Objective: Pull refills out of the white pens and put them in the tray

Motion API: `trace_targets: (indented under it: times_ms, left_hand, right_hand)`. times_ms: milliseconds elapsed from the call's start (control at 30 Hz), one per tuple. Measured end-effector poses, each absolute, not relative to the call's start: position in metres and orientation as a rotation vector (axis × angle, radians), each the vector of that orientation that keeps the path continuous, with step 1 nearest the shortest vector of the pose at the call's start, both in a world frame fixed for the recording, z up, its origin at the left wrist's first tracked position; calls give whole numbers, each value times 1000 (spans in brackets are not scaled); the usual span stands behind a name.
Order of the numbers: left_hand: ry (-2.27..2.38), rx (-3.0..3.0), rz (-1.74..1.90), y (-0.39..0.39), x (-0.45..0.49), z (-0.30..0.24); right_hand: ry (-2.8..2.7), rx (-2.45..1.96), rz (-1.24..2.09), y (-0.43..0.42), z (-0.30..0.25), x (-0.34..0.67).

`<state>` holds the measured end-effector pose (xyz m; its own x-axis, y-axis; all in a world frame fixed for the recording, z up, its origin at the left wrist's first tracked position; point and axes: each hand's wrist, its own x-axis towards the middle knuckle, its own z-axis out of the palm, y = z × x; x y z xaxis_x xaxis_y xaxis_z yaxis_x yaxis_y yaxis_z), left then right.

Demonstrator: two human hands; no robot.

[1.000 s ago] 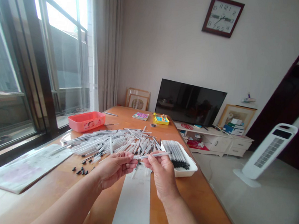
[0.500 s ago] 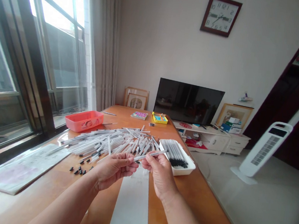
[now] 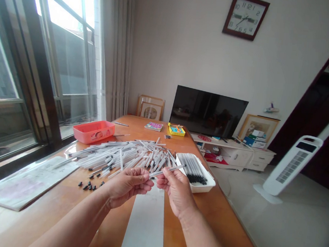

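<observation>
A slim translucent pen barrel (image 3: 177, 167) with a dark tip at its right end is held between my two hands, tilted up to the right. My left hand (image 3: 129, 185) pinches its lower left end between thumb and fingers, which hide that end. Further along the barrel, my right hand (image 3: 176, 188) grips it with thumb and forefinger. Just beyond the hands spreads a heap of similar clear pen barrels (image 3: 131, 155). Beside my right hand, a white tray (image 3: 201, 188) holds a row of pens with black ends. Several small black caps (image 3: 90, 186) lie left of my left forearm.
A white paper strip (image 3: 145, 224) lies under my hands. Left of the heap are a pink plastic basket (image 3: 93, 133) and a flat booklet (image 3: 27, 183). Toward the far end sit a yellow box (image 3: 177, 131) and a small book (image 3: 154, 126). The table edge runs along the right.
Both hands keep their hold on the pen barrel and appear slightly further right in the picture. The view has shifted a little; nothing else has visibly moved.
</observation>
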<state>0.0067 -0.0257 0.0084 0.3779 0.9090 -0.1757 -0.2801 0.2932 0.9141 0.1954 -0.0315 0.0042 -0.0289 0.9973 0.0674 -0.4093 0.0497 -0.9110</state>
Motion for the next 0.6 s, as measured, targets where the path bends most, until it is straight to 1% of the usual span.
trace_targets:
  times_ms: [600]
  left_hand:
    - [840, 1077, 922, -29, 4, 10]
  right_hand:
    - [-993, -844, 1382, -34, 4, 194]
